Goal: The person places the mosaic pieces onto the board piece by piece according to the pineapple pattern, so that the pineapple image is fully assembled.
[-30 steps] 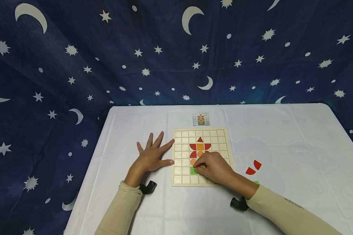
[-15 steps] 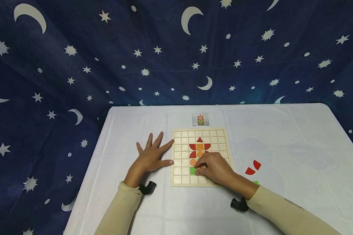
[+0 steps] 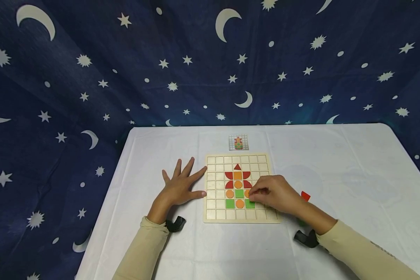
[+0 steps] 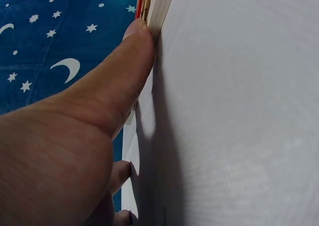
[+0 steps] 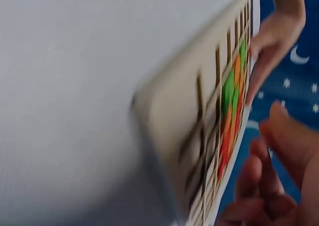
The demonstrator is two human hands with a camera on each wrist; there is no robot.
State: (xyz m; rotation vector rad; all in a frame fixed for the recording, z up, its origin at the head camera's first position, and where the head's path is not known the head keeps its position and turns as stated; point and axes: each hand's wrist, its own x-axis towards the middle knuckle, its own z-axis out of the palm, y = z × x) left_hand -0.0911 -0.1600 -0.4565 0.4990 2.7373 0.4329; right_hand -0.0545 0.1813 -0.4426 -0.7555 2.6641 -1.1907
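A wooden grid board (image 3: 215, 214) lies on the white table, bearing a pattern of coloured tiles. Up top sits a red triangle (image 3: 237, 167), above an orange square (image 3: 237, 175) flanked by red quarter circles (image 3: 229, 175). Lower rows mix orange circles (image 3: 239, 203) and green squares (image 3: 230, 203). My left hand (image 3: 180, 188) rests with fingers spread, index finger and thumb touching the board's left edge. My right hand (image 3: 274, 192) hovers over the board's right part, fingers loosely bent; the right wrist view shows nothing between thumb and fingers. Its fingertips partly cover an orange circle (image 3: 246, 193).
A small pattern card (image 3: 238, 136) lies behind the board. Right of the board, a red piece (image 3: 305, 196) and a green piece (image 3: 301, 223) show partly from behind my right wrist. A dark star-and-moon cloth (image 3: 196, 70) hangs behind the table.
My right hand has moved right from the pattern's middle, uncovering a green square, orange circles and the right green square. The left hand stays in place.
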